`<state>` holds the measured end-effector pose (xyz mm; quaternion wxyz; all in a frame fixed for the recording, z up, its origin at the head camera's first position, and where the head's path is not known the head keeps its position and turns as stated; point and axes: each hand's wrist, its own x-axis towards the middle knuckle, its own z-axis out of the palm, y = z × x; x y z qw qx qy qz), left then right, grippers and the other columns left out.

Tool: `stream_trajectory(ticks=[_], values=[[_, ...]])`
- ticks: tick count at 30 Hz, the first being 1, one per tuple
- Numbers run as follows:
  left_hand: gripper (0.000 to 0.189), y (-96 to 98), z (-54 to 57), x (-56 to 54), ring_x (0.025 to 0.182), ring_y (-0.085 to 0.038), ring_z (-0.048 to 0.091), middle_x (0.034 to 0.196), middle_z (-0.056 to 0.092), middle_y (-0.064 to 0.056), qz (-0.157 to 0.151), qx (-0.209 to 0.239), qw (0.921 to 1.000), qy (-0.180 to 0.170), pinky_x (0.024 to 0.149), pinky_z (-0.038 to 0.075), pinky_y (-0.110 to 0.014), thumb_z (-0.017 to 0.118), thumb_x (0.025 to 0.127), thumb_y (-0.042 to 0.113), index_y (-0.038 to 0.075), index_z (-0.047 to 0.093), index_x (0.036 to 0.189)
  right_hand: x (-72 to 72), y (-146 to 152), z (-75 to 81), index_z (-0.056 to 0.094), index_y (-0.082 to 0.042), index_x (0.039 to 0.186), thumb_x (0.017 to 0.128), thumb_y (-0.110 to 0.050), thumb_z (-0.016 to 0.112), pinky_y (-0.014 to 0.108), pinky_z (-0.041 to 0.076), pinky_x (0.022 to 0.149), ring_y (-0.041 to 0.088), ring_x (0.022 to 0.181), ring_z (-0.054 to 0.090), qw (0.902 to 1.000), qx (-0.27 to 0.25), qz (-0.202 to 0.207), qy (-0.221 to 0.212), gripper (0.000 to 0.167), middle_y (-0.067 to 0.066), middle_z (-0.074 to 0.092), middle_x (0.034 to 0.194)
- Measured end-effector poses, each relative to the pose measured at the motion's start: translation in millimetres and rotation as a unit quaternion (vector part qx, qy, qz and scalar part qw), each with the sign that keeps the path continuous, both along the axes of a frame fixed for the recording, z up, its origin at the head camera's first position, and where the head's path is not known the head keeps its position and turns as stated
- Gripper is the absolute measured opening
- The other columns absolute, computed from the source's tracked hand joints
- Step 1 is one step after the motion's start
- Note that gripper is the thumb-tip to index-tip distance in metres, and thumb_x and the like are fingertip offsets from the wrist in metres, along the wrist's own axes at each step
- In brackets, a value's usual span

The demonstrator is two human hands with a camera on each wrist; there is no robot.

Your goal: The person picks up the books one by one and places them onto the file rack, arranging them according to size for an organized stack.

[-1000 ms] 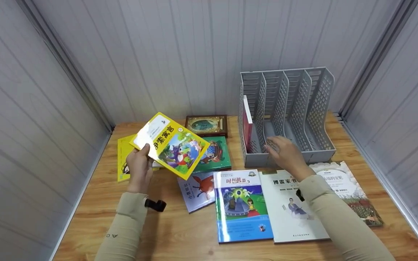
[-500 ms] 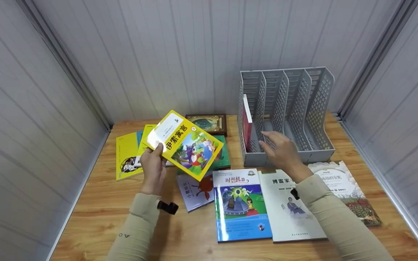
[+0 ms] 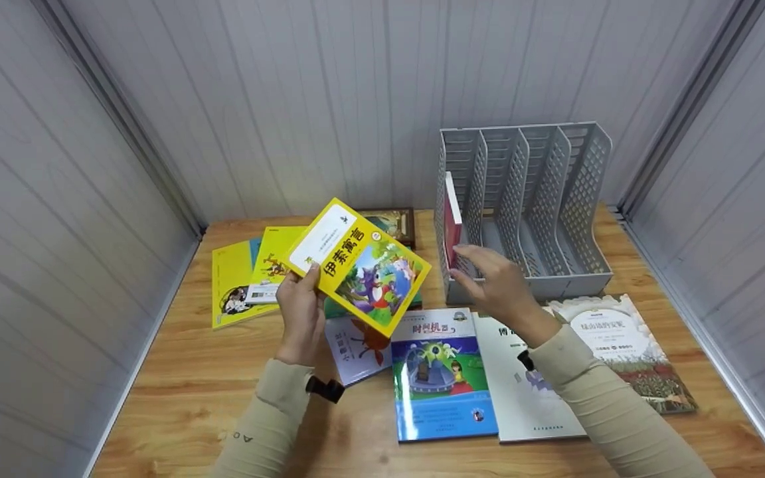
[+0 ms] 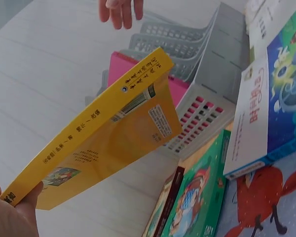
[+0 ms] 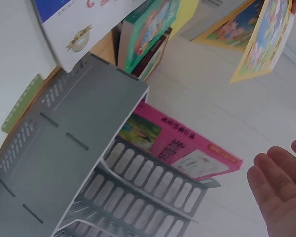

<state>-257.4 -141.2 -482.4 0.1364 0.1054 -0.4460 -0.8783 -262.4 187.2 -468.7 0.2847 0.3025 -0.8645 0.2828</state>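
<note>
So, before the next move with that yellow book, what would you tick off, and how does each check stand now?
1. Yellow book gripped: ok, left hand holds one edge.
2. Right hand free: ok, it holds nothing.
3. Grey rack upright: ok.
4. Far-left slot empty: not ok, a pink book stands there.
5. Other three slots free: ok, no books show.
6. Destination settled: cannot tell.

Right hand (image 5: 278, 190), pink book (image 5: 181, 137) (in gray rack (image 5: 98, 111))
</note>
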Motion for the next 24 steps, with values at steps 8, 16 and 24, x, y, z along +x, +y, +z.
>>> stream_trajectory(ticks=[8, 16, 24], values=[[0.043, 16.0, 5.8, 9.0, 0.121, -0.022, 0.074, 0.151, 0.059, -0.026, -0.002, -0.018, 0.9997, 0.016, 0.1, 0.063, -0.034, 0.052, 0.113, 0.003, -0.007, 0.047, 0.154, 14.2, -16, 6.6, 0.068, 0.004, 0.141, 0.1, -0.019, 0.08, 0.057, 0.057, 0.11, 0.042, 0.131, 0.069, 0.9985, 0.028, 0.024, -0.04, 0.048, 0.024, 0.071, 0.142], [0.04, 33.2, 15.1, 14.8, 0.116, -0.022, 0.074, 0.142, 0.064, -0.029, 0.0, -0.039, 0.9989, 0.025, 0.096, 0.065, -0.033, 0.054, 0.111, 0.0, -0.012, 0.05, 0.149, 21.8, -31, 5.4, 0.065, 0.001, 0.145, 0.099, -0.022, 0.081, 0.057, 0.057, 0.11, 0.041, 0.134, 0.067, 0.9959, 0.043, 0.039, -0.07, 0.054, 0.021, 0.07, 0.144], [0.038, 48.4, 20.6, 19.1, 0.115, -0.025, 0.074, 0.138, 0.068, -0.029, -0.009, -0.055, 0.9975, 0.045, 0.093, 0.066, -0.035, 0.057, 0.109, -0.001, -0.012, 0.054, 0.145, 25.7, -43, 4.1, 0.062, 0.001, 0.149, 0.098, -0.027, 0.083, 0.057, 0.052, 0.115, 0.042, 0.141, 0.062, 0.9941, 0.053, 0.054, -0.078, 0.061, 0.023, 0.064, 0.152]])
